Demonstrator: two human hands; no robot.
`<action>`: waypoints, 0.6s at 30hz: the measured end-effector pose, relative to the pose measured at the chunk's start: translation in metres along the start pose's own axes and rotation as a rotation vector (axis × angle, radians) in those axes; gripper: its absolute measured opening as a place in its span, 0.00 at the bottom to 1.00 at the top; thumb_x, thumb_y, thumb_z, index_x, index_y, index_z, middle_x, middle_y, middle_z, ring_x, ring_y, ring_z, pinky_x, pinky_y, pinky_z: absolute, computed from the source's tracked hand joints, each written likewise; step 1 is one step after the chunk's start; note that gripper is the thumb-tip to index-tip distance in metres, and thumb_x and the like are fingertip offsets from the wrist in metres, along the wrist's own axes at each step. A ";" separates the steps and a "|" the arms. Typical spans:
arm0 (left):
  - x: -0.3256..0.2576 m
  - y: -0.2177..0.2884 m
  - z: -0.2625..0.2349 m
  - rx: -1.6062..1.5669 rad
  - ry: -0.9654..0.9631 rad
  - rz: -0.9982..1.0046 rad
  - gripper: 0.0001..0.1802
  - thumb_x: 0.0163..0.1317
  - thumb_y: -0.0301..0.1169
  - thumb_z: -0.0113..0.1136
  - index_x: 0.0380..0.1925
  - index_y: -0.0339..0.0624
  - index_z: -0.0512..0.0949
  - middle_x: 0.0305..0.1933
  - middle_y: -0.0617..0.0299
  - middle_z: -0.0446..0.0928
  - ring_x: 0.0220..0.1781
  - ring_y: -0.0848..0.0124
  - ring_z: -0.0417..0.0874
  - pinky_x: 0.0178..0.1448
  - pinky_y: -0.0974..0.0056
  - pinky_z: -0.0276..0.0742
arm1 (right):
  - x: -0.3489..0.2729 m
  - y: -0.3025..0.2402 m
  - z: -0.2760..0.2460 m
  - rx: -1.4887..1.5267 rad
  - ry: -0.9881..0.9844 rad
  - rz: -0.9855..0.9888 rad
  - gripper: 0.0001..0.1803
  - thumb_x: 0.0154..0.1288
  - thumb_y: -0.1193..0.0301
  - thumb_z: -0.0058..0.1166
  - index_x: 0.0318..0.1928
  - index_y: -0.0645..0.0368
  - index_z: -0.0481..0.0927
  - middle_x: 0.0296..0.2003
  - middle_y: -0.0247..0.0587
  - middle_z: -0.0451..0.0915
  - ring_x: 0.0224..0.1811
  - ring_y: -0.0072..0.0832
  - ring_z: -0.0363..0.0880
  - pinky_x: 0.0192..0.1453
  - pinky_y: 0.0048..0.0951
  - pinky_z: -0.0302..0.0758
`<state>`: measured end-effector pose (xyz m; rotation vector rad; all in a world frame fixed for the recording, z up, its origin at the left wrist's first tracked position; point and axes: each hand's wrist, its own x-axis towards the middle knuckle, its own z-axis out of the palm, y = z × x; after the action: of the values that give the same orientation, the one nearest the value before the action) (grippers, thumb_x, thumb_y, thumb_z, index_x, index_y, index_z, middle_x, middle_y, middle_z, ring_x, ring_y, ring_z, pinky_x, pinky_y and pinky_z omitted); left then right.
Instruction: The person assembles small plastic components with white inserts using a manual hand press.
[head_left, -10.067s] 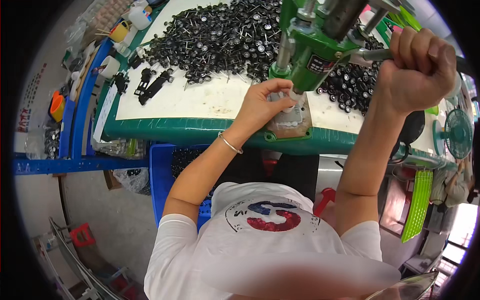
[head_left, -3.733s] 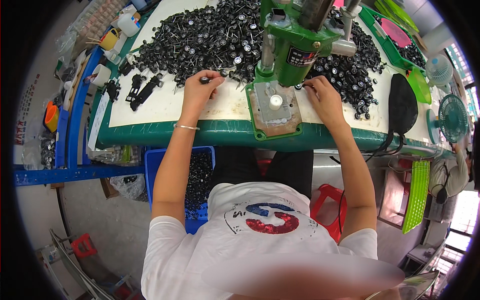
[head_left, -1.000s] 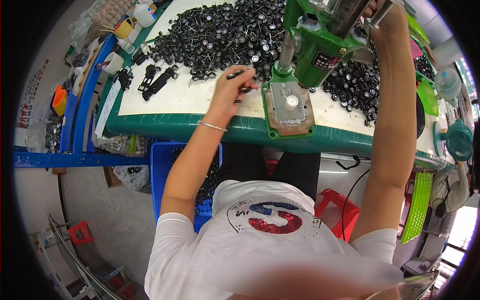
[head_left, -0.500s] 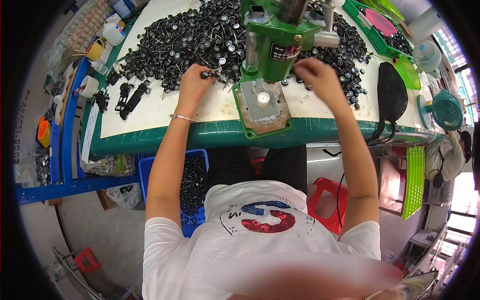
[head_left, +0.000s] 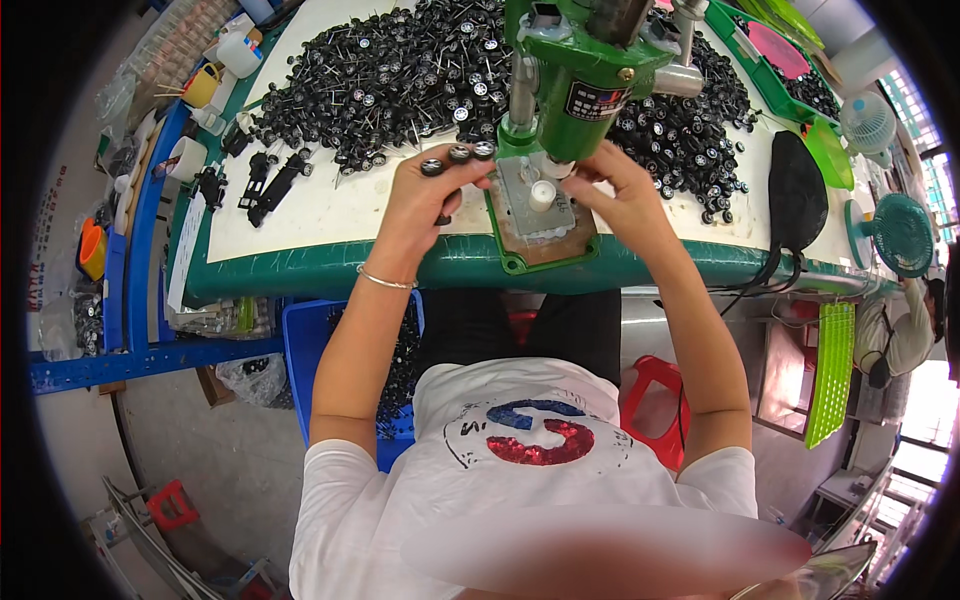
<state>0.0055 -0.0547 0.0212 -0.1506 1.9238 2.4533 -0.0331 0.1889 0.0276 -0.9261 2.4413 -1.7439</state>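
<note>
My left hand (head_left: 408, 208) is closed around several small black toy wheels (head_left: 459, 153) with silvery hubs, some showing along its fingers, left of the press base. My right hand (head_left: 632, 205) reaches in from the right under the head of a green bench press (head_left: 592, 85). Its thumb and fingers draw together beside a short white round post (head_left: 542, 196) on the press's metal plate (head_left: 522, 222); what they pinch, if anything, is too small to make out. Behind my left hand lies a big heap of black wheels on thin axles (head_left: 375, 90). Loose wheels (head_left: 690, 150) are piled right of the press.
Black toy chassis pieces (head_left: 275, 187) lie at the table's left. A black cap-like object (head_left: 797, 195) and a small green fan (head_left: 898, 235) sit at the right. Below the padded green table edge (head_left: 330, 278) stands a blue bin (head_left: 300, 345) of black parts.
My left hand has moved right and nearer me, its wheels now turned upward. My right hand has come left and down to the white post. The whole view has shifted slightly.
</note>
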 end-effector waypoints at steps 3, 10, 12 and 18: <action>-0.007 0.002 0.015 0.019 -0.054 -0.018 0.11 0.57 0.25 0.64 0.39 0.32 0.81 0.29 0.59 0.81 0.16 0.86 0.63 0.18 0.78 0.51 | -0.004 -0.007 0.013 -0.054 -0.105 0.023 0.14 0.60 0.71 0.60 0.46 0.62 0.81 0.40 0.36 0.74 0.37 0.24 0.75 0.44 0.26 0.72; -0.010 -0.002 0.030 0.029 -0.075 -0.013 0.10 0.54 0.24 0.68 0.37 0.36 0.83 0.24 0.63 0.80 0.15 0.87 0.61 0.18 0.79 0.48 | -0.011 0.001 0.019 0.047 -0.068 0.084 0.17 0.61 0.68 0.60 0.49 0.62 0.80 0.42 0.36 0.72 0.40 0.24 0.74 0.47 0.25 0.72; -0.010 -0.002 0.036 0.043 -0.090 0.008 0.10 0.54 0.24 0.68 0.37 0.36 0.83 0.24 0.63 0.80 0.15 0.88 0.61 0.18 0.79 0.48 | -0.010 0.008 0.019 0.079 -0.052 0.106 0.19 0.60 0.68 0.61 0.51 0.61 0.78 0.43 0.36 0.73 0.41 0.23 0.74 0.47 0.25 0.72; -0.005 -0.009 0.051 0.023 -0.115 0.085 0.12 0.51 0.19 0.68 0.37 0.37 0.83 0.25 0.71 0.75 0.17 0.87 0.61 0.20 0.77 0.48 | 0.005 0.006 -0.013 0.223 0.174 0.136 0.22 0.63 0.68 0.59 0.57 0.60 0.76 0.45 0.35 0.79 0.42 0.19 0.76 0.48 0.23 0.72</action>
<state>0.0080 -0.0026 0.0253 0.0732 1.9486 2.4306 -0.0440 0.1986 0.0291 -0.5975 2.2764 -2.0693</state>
